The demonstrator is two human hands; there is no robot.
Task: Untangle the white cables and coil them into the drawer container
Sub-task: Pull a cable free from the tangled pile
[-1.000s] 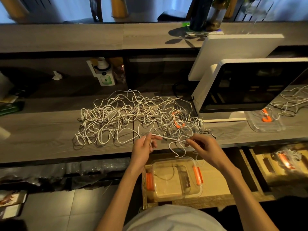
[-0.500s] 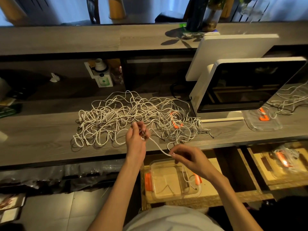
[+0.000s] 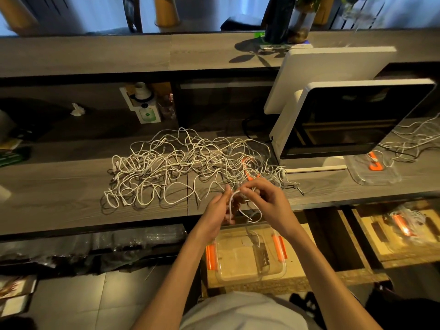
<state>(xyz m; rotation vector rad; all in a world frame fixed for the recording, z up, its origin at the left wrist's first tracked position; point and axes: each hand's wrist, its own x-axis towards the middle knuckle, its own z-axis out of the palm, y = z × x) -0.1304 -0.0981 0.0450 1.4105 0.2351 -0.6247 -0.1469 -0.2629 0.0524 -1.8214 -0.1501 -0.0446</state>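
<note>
Head view: hiding part of a looped white cable between left hand and right hand, both pinching it above the clear drawer container with orange clips. Sprawling in a pale tangle across the grey worktop, partly overlapping a blurred lid. Reflecting dimly in a monitor at right.

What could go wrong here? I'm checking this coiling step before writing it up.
1. The cable that both the left hand and right hand hold may still run into the tangled pile; pulling could tighten knots or drag the pile off the counter's edge.
2. A loose loop hangs above the clear container in the drawer; it might spring open or miss the container.
</note>
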